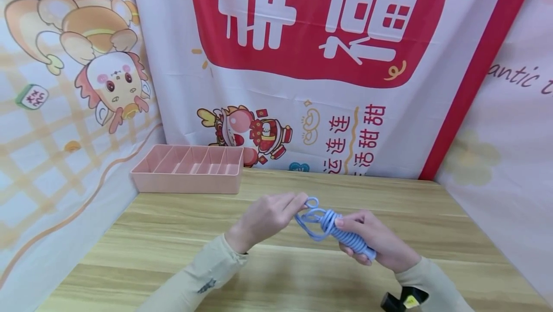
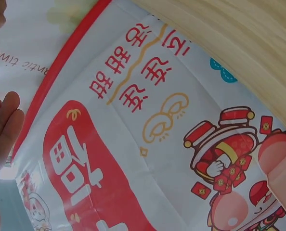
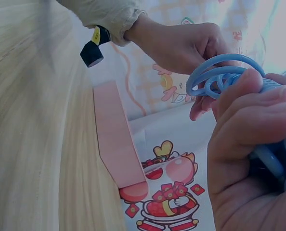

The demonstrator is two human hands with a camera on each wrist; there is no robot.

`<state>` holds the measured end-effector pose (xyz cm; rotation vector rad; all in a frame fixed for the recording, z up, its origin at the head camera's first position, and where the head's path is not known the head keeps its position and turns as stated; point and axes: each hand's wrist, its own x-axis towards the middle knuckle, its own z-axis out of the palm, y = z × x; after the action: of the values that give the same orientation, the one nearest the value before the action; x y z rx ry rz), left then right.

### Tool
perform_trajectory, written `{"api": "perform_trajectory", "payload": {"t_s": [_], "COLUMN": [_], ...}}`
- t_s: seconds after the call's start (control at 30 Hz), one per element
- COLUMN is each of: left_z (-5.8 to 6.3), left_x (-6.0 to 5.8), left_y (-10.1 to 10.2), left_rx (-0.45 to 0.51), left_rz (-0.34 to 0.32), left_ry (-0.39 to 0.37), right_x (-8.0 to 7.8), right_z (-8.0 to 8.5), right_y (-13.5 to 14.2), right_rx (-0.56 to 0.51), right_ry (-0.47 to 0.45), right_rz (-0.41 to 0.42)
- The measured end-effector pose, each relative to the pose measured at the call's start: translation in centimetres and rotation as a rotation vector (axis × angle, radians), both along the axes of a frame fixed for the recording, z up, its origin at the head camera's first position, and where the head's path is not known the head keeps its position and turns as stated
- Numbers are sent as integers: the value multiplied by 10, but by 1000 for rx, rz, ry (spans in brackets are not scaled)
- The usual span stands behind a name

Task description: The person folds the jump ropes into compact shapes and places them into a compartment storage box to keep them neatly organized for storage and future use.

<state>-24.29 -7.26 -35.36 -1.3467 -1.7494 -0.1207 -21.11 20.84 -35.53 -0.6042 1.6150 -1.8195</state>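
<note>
In the head view, a bundle of light blue rope (image 1: 352, 241), wound tightly round itself with loose loops at one end, is held above the wooden table. My right hand (image 1: 380, 239) grips the wound part, thumb on top. At the looped end, my left hand (image 1: 270, 216) pinches a small loop of the rope between thumb and fingers. The right wrist view shows the right hand's curled fingers (image 3: 258, 108) close up round the rope, with the left hand (image 3: 181, 48) beyond the loops. Only parts of hands show at the left wrist view's edge; the rope is out of sight there.
A pink divided box (image 1: 186, 184) with several compartments stands at the table's back left. The wooden table (image 1: 302, 273) runs back to a printed cloth (image 1: 397, 134). More printed cloth hangs on both sides. A black device (image 1: 403, 299) is strapped at the right wrist.
</note>
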Motion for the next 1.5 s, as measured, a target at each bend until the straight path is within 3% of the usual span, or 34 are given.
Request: {"api": "perform_trajectory", "payload": {"t_s": [0.1, 0.27, 0.4, 0.67, 0.8, 0.9, 1.17, 1.37, 1.5], "left_z": [0, -2, -5, -6, -5, -5, -8, -10, -10], "left_x": [0, 2, 2, 2, 3, 5, 4, 5, 5], "left_y": [0, 0, 1, 6, 8, 8, 11, 10, 10], "left_rx": [-37, -69, -53, 3, 23, 18, -29, 0, 30], "left_rz": [39, 48, 20, -69, -95, -106, -158, -175, -181], "left_ry": [37, 92, 66, -139, -192, -260, -572, -718, -765], "right_x": [-1, -1, 0, -1, -2, -3, -4, -5, -5], "right_z": [-1, -2, -2, -2, -2, -3, -5, -4, -4], "right_y": [2, 2, 1, -1, 0, 1, 1, 0, -1], "right_rx": [-33, -76, -85, -114, -115, -90, -4, 48, 64], "right_ry": [-7, -21, -12, -15, -26, -39, -58, -58, -45], "right_rz": [24, 58, 75, 110, 109, 83, -12, -61, -76]}}
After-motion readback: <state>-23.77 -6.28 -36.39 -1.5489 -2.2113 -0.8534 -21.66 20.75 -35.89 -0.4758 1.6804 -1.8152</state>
